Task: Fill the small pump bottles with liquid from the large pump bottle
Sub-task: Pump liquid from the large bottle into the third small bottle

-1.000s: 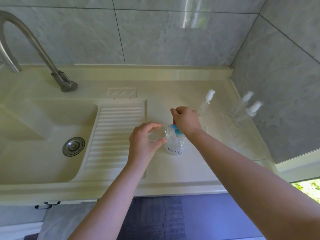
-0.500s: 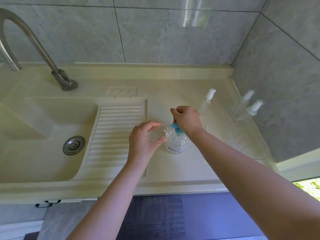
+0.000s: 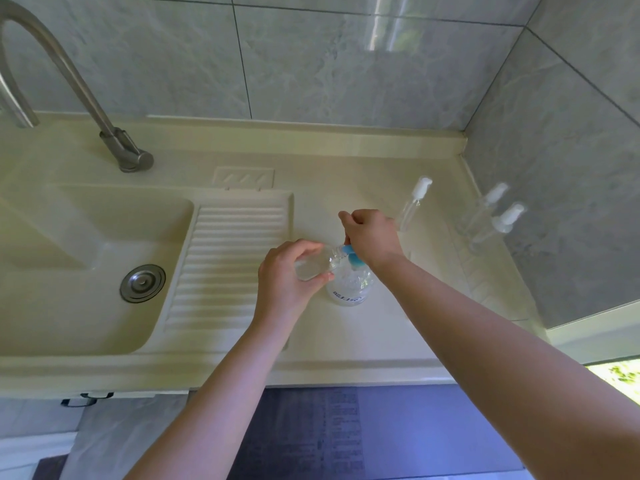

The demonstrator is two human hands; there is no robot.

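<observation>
Filling in progress. The left hand (image 3: 289,271) gripped a small clear bottle (image 3: 313,266), uncapped and tilted nearly flat, its mouth held against the blue pump nozzle (image 3: 351,254) of the large pump bottle (image 3: 349,284). The right hand (image 3: 369,233), fingers curled, bore down on the pump head, most of which it hid. The large bottle stood upright on the desk (image 3: 346,337) directly beneath the right hand and just right of the left; it was a squat, transparent plastic cylinder with printed lettering near its base. How much liquid the held bottle contained could not be told through its glossy wall, so this fill was judged unfinished. Beyond the right hand, a slim capped bottle (image 3: 414,202) with a white pump top stood close by; farther right, near the tiled wall, two more small bottles (image 3: 498,216) waited, their fill levels also unreadable. At least the held bottle remained to be topped up and recapped. The desk was a smooth, cream moulded surface, ribbed into a drainboard (image 3: 225,265) left of the left hand, with a basin (image 3: 69,271) and a brushed-metal tap (image 3: 69,81) beyond.
</observation>
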